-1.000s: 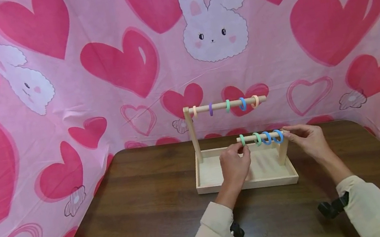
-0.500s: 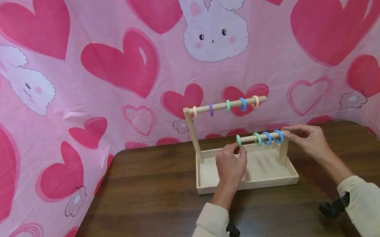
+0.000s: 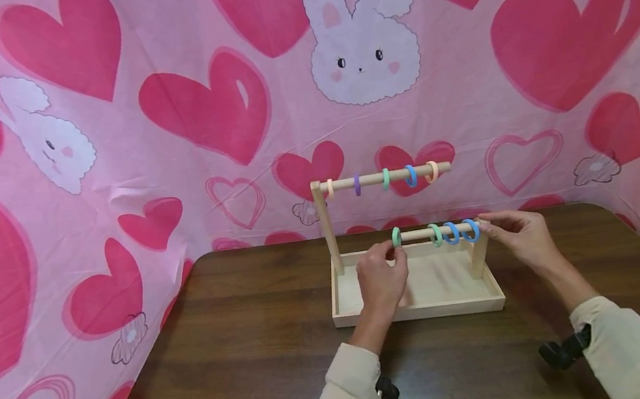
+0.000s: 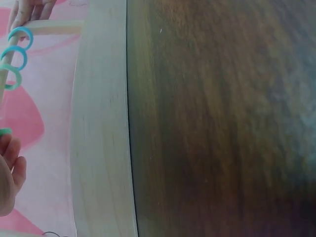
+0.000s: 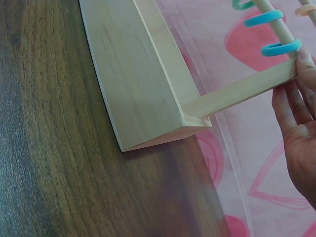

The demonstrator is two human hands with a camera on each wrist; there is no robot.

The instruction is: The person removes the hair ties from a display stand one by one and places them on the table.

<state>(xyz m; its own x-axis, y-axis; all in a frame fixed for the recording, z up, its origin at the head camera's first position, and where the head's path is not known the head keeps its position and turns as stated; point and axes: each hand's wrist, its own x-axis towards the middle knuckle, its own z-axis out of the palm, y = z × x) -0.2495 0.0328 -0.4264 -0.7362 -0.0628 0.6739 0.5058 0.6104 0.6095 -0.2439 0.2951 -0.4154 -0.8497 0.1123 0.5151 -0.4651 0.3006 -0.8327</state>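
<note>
My left hand [image 3: 383, 278] pinches a green ring [image 3: 397, 237] at the free left end of the lower wooden rod [image 3: 415, 235]. Whether the ring still circles the rod's tip I cannot tell. Along that rod hang another green ring [image 3: 436, 235] and two blue rings, one of them [image 5: 281, 48] close to the post. My right hand [image 3: 521, 240] holds the top of the short post [image 5: 242, 91], where the rod joins it. On the upper rod [image 3: 342, 184] hang several rings: peach, purple [image 3: 357, 185], green, blue and peach.
Both rods belong to a wooden stand with a shallow tray base [image 3: 436, 311], set on a dark wooden table [image 3: 243, 349]. A taller post [image 3: 327, 229] rises at the tray's left. Behind the table hangs a pink cloth [image 3: 296, 120] printed with hearts and rabbits.
My left hand has slid the green ring leftward along the lower rod to its free end. The right hand stays on the short post, and the other rings keep their places.
</note>
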